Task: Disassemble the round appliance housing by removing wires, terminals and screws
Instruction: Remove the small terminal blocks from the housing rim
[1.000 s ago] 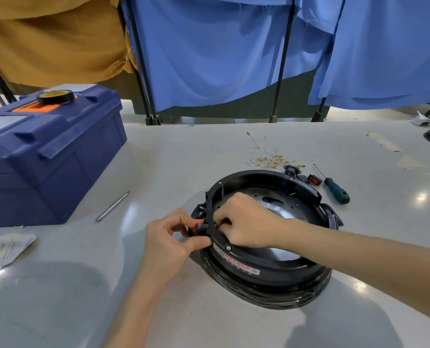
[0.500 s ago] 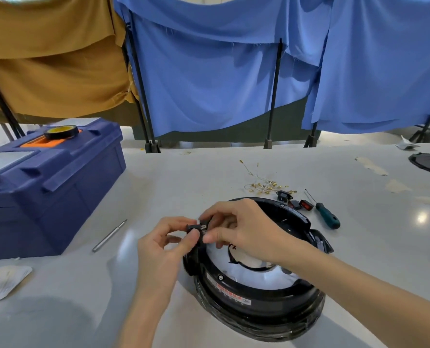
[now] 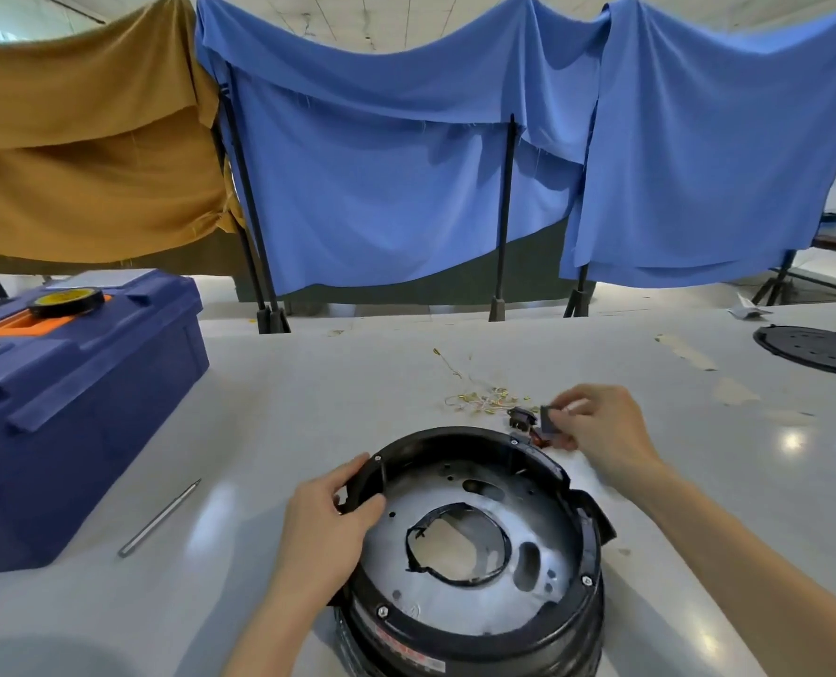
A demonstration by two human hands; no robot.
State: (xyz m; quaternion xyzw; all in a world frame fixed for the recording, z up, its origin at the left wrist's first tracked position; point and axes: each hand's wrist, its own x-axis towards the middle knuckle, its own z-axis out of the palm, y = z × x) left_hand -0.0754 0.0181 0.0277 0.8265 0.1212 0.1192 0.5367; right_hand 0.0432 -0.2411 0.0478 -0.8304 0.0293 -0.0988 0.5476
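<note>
1. The small black part [image 3: 548, 418] could have slipped and bounced away, because the right hand [image 3: 601, 427] only pinched it between thumb and fingers.
2. It could have bumped the gold wire terminals [image 3: 474, 398] lying just behind the round housing [image 3: 455, 627] and scattered them.
3. The round housing sat on the worktop [image 3: 308, 408], right in front of the person. It could have slid if the left hand [image 3: 328, 525] let go.
4. The left hand gripped the housing's left rim, thumb inside, fingers wrapped outside.
5. The right arm reached past the housing's far right edge.
</note>
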